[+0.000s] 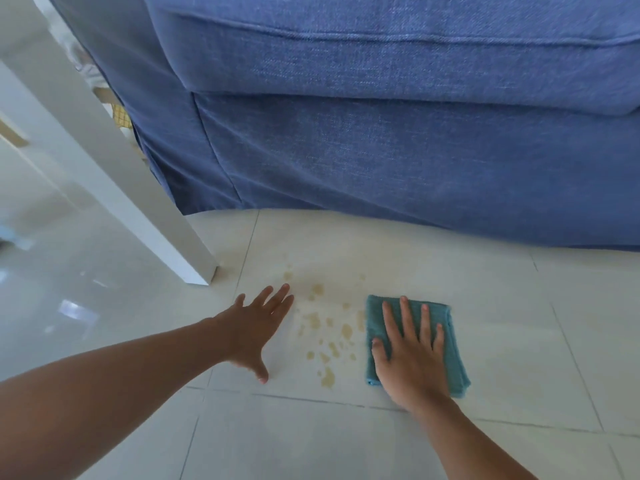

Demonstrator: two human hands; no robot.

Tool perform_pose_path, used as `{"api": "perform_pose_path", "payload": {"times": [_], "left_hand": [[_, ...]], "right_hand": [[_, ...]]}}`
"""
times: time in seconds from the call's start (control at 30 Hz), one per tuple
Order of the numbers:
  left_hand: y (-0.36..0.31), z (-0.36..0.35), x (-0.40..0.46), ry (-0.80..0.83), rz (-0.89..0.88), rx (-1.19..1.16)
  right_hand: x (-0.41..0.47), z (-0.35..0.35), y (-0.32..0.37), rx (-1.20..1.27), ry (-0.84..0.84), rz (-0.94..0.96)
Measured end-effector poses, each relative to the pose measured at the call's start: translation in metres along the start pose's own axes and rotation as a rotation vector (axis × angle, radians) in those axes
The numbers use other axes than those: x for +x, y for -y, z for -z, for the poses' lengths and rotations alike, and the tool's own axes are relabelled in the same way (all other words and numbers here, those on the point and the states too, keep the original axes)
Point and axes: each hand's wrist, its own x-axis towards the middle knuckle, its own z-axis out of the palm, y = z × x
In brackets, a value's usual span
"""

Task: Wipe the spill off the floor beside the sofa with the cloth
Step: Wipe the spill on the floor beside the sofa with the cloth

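A folded teal cloth (453, 344) lies flat on the white tiled floor in front of the blue sofa (398, 133). My right hand (410, 351) presses flat on top of the cloth, fingers spread and pointing toward the sofa. Just left of the cloth, a patch of yellowish-brown drops and splotches, the spill (327, 330), dots the tile. My left hand (258, 327) rests flat on the bare floor at the spill's left edge, fingers apart, holding nothing.
A white post or furniture leg (145, 216) slants down to the floor left of the sofa's corner. Glossy tile (69, 289) stretches away on the far left. Grey grout lines (311, 400) cross the floor near my wrists.
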Motion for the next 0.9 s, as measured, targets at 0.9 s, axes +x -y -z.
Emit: {"api": "perform_pose_path", "payload": {"times": [0.9], "left_hand": [[0.016,-0.013,0.003,0.0,0.05,-0.121]], "right_hand": [[-0.019,-0.004,-0.01,-0.014,-0.045,-0.118]]}}
